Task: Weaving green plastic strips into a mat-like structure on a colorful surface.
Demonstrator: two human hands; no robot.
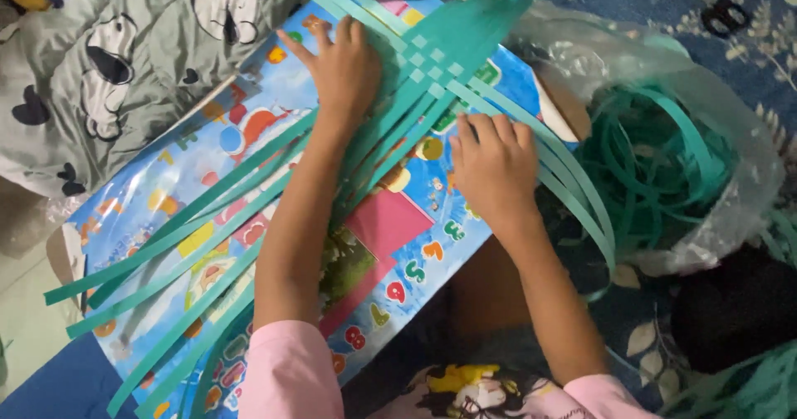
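Long teal paper strips (199, 220) lie across a colourful children's poster (415, 253) on the floor. Near the top they cross into a small woven patch (432, 66). My left hand (340, 66) lies flat, fingers spread, pressing on the strips just left of the woven patch. My right hand (491, 166) rests palm down with fingers together on the strips below and right of the patch. Neither hand grips anything. Pink sleeves show at the bottom edge.
A clear plastic bag (706, 103) at the right holds a tangle of more teal strips (656, 161). A grey-green blanket with cartoon prints (124, 62) lies at the upper left. A blue floral cloth (631, 4) runs under everything; a dark object (735, 307) sits lower right.
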